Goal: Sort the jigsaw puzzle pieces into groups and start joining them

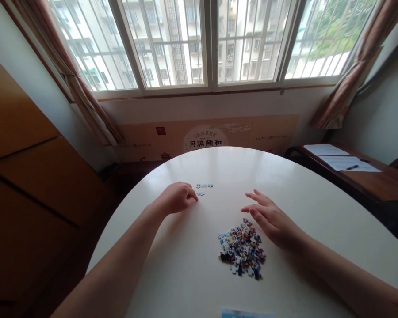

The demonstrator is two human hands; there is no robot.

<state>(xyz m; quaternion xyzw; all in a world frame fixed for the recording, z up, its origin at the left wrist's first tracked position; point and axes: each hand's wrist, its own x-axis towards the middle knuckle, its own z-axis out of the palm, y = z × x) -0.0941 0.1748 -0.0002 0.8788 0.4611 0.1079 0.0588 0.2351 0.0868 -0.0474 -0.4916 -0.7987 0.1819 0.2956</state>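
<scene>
My left hand (180,197) rests at the left end of two short rows of pale blue puzzle pieces. Its fingers are curled, with the tips down by the table, and what they hold, if anything, is hidden. Joined pieces form the upper row (204,186); the shorter lower row (200,194) lies right beside my fingertips. Over on the right, my right hand (268,217) is open, fingers spread, just above the far right edge of a heap of mixed puzzle pieces (242,249). One loose piece (246,221) sits at the heap's top, near my right thumb.
The round white table (172,269) carries everything. A blue printed sheet or box edge (247,314) shows at the near side. Papers (348,163) and a dark pen (352,167) lie on a wooden side table (391,180) at right. A barred window stands behind.
</scene>
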